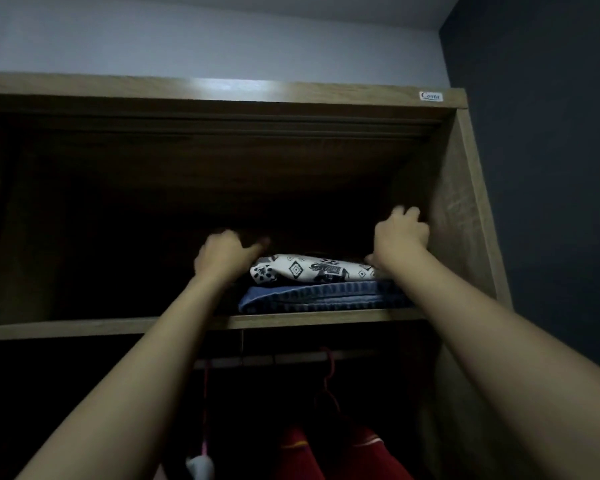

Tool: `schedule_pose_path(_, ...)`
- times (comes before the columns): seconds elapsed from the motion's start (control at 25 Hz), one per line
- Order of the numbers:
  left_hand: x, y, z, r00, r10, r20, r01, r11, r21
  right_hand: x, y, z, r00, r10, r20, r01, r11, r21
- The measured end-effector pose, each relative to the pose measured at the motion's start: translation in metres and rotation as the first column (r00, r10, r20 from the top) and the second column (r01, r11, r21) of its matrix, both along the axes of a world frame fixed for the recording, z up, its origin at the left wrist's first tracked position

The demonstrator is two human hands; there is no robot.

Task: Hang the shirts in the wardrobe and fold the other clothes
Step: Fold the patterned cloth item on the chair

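Overhead, left hand (227, 252) and right hand (400, 237) flank folded clothes (312, 271).

The wardrobe (465, 209) is finished in a mid-brown wood grain, and a small white label (431, 96) with blue lettering is seen at its top corner. On the shelf (84, 327), a white cloth (312, 270) printed with black diamonds and figures is laid over blue denim jeans (319, 296). Below, a red garment (326, 455) with yellowish trim and a pinkish-red hanger (329, 375) are seen. The back wall (187, 36) is painted pale lavender-grey, the side wall (551, 168) dark navy.
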State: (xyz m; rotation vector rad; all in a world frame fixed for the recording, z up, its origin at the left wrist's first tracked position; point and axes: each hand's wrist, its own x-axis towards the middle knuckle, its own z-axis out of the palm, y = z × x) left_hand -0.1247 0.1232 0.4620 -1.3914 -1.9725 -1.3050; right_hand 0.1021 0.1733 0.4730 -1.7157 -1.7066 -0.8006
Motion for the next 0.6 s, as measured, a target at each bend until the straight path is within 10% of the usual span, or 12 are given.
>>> schedule_pose_path(0.12, -0.001, -0.027, -0.012, 0.990, -0.074, -0.117, 0.111, 0.930, 0.350, -0.011, -0.029, -0.025, 0.969, 0.245, -0.035, -0.226, 0.934, 0.276)
schedule_pose_path(0.36, -0.039, -0.104, -0.088, 0.931, -0.050, -0.362, 0.223, 0.862, 0.456, -0.072, -0.097, -0.135, 0.792, 0.611, 0.020, -0.575, 0.734, 0.363)
schedule_pose_path(0.6, -0.120, -0.175, -0.196, 0.857, 0.122, -0.501, 0.129, 0.890, 0.438, -0.176, -0.164, -0.290, 0.336, 0.942, 0.014, -0.935, 0.331, 0.129)
